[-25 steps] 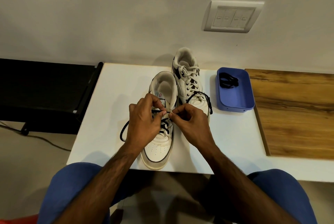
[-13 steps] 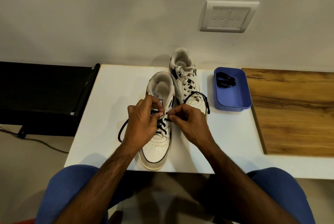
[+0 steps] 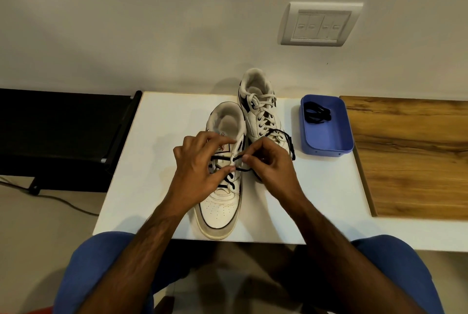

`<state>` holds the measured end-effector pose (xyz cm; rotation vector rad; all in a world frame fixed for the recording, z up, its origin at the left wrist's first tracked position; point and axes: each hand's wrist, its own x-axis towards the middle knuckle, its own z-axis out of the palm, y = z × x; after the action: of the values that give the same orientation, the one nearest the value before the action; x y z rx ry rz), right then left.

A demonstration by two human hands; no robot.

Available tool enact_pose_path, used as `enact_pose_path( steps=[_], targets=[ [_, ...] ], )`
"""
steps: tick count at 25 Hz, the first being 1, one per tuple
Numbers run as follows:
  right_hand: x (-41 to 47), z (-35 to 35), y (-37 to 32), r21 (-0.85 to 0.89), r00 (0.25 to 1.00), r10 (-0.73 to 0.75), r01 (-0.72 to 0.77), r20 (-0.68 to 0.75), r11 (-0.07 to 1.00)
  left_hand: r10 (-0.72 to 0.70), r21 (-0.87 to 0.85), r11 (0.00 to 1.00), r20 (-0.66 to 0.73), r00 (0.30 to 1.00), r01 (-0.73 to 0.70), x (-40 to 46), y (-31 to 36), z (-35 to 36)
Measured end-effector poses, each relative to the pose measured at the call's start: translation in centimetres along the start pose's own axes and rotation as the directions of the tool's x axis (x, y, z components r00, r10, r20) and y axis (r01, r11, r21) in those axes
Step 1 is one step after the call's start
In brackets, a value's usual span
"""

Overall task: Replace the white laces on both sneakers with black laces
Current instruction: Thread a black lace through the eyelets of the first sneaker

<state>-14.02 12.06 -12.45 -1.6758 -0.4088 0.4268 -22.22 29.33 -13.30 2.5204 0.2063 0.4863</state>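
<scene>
A white sneaker (image 3: 219, 210) lies toe toward me on the white table (image 3: 316, 194), partly threaded with a black lace (image 3: 229, 182). My left hand (image 3: 200, 164) rests over its eyelets, fingers holding the upper by the tongue. My right hand (image 3: 271, 161) pinches the black lace at an upper right eyelet; the lace's free end loops over the far sneaker. That second sneaker (image 3: 260, 108), behind and to the right, has a white lace (image 3: 262, 101). Another black lace (image 3: 316, 113) lies coiled in a blue tray (image 3: 329, 146).
A wooden board (image 3: 410, 156) lies on the right of the table. A black stand (image 3: 60, 134) sits left of the table, with a cable on the floor. A wall switch plate (image 3: 320, 24) is above. My knees in blue are at the table's front edge.
Both hands have shifted slightly up the near sneaker, to a higher eyelet. The loop of black lace that hung left of my left hand is no longer visible.
</scene>
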Motion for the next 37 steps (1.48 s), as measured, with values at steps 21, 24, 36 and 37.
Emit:
enact_pose_path(
  steps=[21,24,36,37],
  targets=[
    [0.6,-2.0,-1.8,0.36,0.997,-0.06,0.072,-0.044,0.93,0.009,-0.023,1.0,0.187,0.982,-0.005,1.1,-1.0,-1.9],
    [0.7,-1.8,-1.7,0.161,0.999,0.038,-0.032,-0.035,0.986,-0.015,-0.064,0.998,0.189,0.982,0.028,1.1,-1.1,-1.9],
    [0.9,-1.9,-1.6,0.315,0.998,-0.059,0.05,0.017,0.948,-0.014,-0.055,0.998,0.178,0.984,0.024,1.2,-1.2,-1.9],
    [1.1,-2.3,-1.7,0.46,1.0,-0.01,0.004,0.01,0.888,-0.005,-0.051,0.999,0.17,0.985,0.014,1.2,-1.4,-1.7]
  ],
)
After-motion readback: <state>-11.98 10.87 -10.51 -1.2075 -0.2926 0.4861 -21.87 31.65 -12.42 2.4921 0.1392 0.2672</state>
